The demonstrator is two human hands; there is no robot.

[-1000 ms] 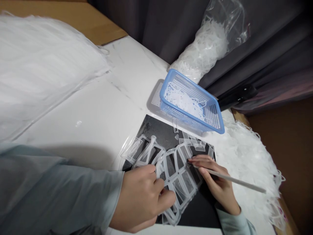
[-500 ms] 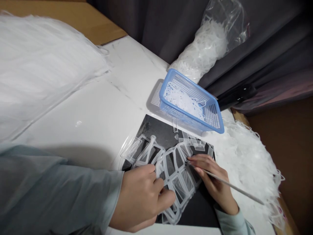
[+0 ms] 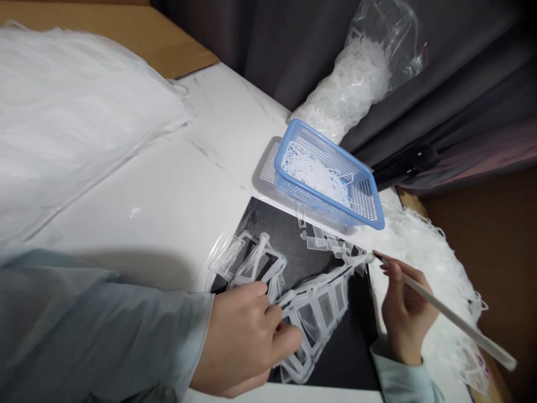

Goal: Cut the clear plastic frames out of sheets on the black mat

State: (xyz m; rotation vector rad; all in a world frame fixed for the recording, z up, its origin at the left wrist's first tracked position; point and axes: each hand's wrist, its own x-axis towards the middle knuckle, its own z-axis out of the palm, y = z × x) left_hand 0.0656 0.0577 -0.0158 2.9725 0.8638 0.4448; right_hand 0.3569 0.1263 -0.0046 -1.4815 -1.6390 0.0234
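My left hand (image 3: pixel 243 338) rests curled on a web of clear plastic rectangular frames (image 3: pixel 312 310), pinning them to a black mat (image 3: pixel 361 358). My right hand (image 3: pixel 406 313) grips a long white rod (image 3: pixel 457 319). Its tip, by my fingertips, touches the end of a thin plastic strip (image 3: pixel 356 260) stretched up from the frames toward the mat's far right corner. Small clear plastic pieces (image 3: pixel 321 240) lie along the mat's far edge. The frames under my left hand are hidden.
A blue mesh basket (image 3: pixel 327 196) holding white plastic scraps tilts on the white marble-look table (image 3: pixel 146 207). A scrap-filled clear bag (image 3: pixel 352 84) lies by a dark curtain (image 3: pixel 461 95). White plastic heaps lie at left (image 3: pixel 75 123) and right (image 3: pixel 436 268).
My right hand and the rod have moved to the upper right. A strip of frames has been drawn out with them, baring more black mat. My left hand has stayed in place.
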